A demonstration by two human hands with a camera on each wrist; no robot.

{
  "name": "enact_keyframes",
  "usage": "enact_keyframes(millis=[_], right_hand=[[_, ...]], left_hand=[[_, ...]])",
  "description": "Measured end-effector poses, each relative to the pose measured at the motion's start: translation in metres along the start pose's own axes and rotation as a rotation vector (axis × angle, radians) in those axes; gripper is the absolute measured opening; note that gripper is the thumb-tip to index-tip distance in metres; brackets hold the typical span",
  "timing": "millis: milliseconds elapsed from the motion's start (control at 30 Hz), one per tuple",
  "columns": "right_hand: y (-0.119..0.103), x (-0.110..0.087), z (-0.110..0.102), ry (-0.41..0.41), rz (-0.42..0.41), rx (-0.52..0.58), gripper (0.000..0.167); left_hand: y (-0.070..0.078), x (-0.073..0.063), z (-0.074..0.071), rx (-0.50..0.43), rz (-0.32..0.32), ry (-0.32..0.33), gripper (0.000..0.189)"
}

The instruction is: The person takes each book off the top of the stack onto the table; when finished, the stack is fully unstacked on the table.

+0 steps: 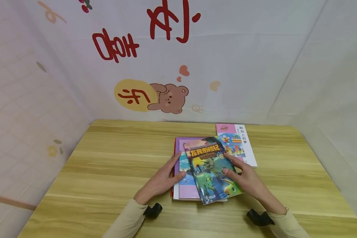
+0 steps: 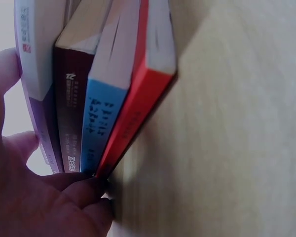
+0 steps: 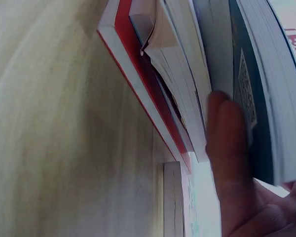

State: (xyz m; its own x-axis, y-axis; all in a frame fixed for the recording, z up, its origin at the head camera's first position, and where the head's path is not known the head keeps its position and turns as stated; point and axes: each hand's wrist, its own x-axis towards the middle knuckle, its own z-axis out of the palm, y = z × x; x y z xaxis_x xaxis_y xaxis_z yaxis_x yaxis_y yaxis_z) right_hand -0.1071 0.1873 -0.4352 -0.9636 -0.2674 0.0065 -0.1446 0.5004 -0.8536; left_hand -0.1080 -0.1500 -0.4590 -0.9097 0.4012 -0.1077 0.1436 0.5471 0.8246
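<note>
A stack of books lies on the table, its top one pink and blue [image 1: 188,191]. Over it lies a colourful cartoon-cover book [image 1: 209,180], turned at an angle. My right hand [image 1: 248,178] holds this book by its right edge, thumb on the cover, fingers underneath. In the right wrist view a finger [image 3: 229,148] lies against its dark back cover, apart from the stack. My left hand [image 1: 159,181] holds the stack's left side, thumb over the top. Its other fingers rest low by the spines, among them a blue spine [image 2: 101,121] and a red spine [image 2: 130,123].
A pink and white book [image 1: 250,148] lies behind and right of the stack, partly covered by the cartoon book in the head view. The wooden table [image 1: 107,158] meets a printed wall sheet [image 1: 241,66] at the back. Black wrist mounts sit at both sleeves.
</note>
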Motion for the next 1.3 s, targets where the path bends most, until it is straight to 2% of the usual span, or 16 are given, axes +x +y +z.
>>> enact_keyframes(millis=[133, 333, 533, 833, 1300], right_hand=[[0.003, -0.004, -0.005, 0.009, 0.036, 0.117, 0.050], [0.007, -0.008, -0.009, 0.037, 0.017, 0.163, 0.041], [0.007, -0.011, -0.015, 0.030, 0.023, 0.241, 0.043], [0.007, -0.014, -0.020, 0.034, 0.061, 0.284, 0.046], [0.006, -0.017, -0.029, 0.069, 0.040, 0.290, 0.046]], left_hand=[[0.000, 0.001, 0.001, 0.005, -0.004, 0.010, 0.083], [-0.001, 0.002, 0.003, 0.003, -0.006, 0.028, 0.084], [0.000, 0.002, 0.004, -0.021, -0.019, 0.035, 0.083], [0.000, 0.002, 0.006, -0.028, -0.037, 0.052, 0.083], [0.000, 0.002, 0.006, -0.031, -0.040, 0.060, 0.083]])
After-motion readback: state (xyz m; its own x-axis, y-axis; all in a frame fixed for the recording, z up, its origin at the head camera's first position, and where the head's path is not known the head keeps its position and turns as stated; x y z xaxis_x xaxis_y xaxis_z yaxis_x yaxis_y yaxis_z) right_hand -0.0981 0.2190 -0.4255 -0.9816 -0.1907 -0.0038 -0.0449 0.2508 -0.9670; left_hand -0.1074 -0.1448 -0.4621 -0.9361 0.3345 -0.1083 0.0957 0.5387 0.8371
